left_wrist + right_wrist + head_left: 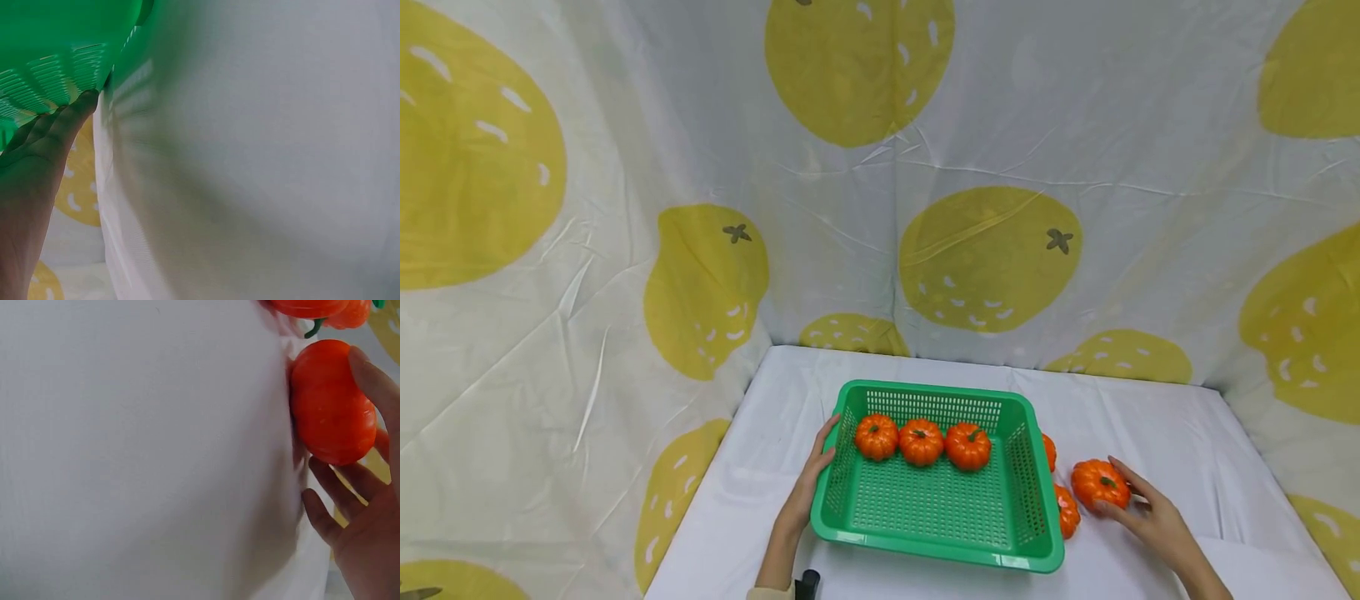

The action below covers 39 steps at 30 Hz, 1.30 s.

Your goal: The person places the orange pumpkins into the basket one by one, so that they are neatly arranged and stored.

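Observation:
A green plastic basket (936, 560) with slotted walls holds three small orange pumpkins (921, 442) in a row near its far side. My left hand (808, 479) rests against the basket's left side, its fingers extended along the slotted outer wall in the left wrist view. Right of the basket, my right hand (1153, 521) holds another orange pumpkin (1099, 483) between thumb and fingers. The right wrist view shows the thumb on one side of that pumpkin (331, 403) and fingertips at its lower edge.
Two more pumpkins (1067, 511) sit against the basket's right side, partly hidden by its rim. White cloth (1135, 417) covers the table. Lemon-print fabric (835, 225) walls stand at the back and both sides.

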Each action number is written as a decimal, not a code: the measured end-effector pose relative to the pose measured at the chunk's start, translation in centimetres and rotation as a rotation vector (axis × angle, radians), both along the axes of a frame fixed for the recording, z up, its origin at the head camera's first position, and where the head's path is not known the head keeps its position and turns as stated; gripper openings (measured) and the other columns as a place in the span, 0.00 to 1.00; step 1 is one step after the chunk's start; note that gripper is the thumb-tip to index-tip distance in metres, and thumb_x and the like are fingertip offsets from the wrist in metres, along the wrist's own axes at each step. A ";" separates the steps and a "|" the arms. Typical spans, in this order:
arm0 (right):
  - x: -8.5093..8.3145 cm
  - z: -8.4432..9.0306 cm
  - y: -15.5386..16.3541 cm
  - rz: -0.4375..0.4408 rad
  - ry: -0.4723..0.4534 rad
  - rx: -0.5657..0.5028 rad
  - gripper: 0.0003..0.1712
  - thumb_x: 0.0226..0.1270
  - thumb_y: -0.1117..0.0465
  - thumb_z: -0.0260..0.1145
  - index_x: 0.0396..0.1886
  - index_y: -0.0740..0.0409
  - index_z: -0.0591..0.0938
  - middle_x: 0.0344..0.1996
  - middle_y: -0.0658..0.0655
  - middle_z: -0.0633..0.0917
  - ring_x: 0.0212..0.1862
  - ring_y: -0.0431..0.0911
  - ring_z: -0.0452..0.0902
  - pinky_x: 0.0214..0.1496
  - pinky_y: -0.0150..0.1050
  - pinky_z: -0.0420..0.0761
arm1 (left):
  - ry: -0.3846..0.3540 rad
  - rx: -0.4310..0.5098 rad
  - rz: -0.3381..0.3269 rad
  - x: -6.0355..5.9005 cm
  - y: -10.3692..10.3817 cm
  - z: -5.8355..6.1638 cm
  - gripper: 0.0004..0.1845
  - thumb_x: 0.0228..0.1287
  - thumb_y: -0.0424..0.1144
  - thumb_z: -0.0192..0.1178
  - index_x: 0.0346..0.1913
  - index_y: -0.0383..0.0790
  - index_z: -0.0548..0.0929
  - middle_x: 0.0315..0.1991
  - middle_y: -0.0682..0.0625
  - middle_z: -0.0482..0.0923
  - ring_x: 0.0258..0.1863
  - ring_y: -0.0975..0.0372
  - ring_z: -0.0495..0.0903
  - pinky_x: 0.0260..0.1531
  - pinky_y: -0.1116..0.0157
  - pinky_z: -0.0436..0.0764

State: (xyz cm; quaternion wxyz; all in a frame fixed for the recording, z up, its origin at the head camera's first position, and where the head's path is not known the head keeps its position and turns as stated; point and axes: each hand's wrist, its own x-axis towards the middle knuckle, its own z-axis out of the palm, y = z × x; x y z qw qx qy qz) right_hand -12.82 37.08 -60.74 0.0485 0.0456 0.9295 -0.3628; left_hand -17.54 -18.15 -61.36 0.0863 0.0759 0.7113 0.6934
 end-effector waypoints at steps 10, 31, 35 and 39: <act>-1.3 0.9 -1.3 -0.029 0.208 -0.092 0.44 0.71 0.50 0.71 0.82 0.52 0.63 0.77 0.67 0.68 0.51 0.07 0.51 0.45 0.11 0.69 | -0.015 -0.001 0.005 0.0 0.0 0.1 0.30 0.83 0.50 0.33 0.83 0.65 0.50 0.86 0.49 0.40 0.83 0.43 0.44 0.73 0.32 0.48; -9.2 10.2 -11.7 0.384 0.292 -0.187 0.42 0.70 0.56 0.73 0.80 0.47 0.67 0.74 0.62 0.73 0.57 0.27 0.73 0.58 0.45 0.82 | 0.004 0.006 0.001 0.0 0.1 0.0 0.29 0.83 0.52 0.34 0.83 0.66 0.50 0.86 0.50 0.40 0.83 0.45 0.42 0.74 0.32 0.46; -10.1 10.6 -13.6 0.473 0.253 -0.238 0.41 0.70 0.56 0.72 0.80 0.43 0.67 0.75 0.60 0.72 0.60 0.42 0.78 0.59 0.48 0.82 | 0.002 0.002 0.001 -0.1 0.1 0.0 0.29 0.83 0.51 0.34 0.83 0.66 0.50 0.86 0.51 0.41 0.83 0.45 0.43 0.74 0.33 0.47; -10.7 10.9 -15.7 0.560 0.209 -0.286 0.41 0.69 0.56 0.73 0.79 0.43 0.68 0.73 0.58 0.75 0.62 0.52 0.79 0.60 0.48 0.81 | -0.004 0.004 0.003 0.0 0.1 0.1 0.29 0.83 0.52 0.34 0.83 0.66 0.50 0.86 0.51 0.40 0.83 0.46 0.43 0.74 0.33 0.46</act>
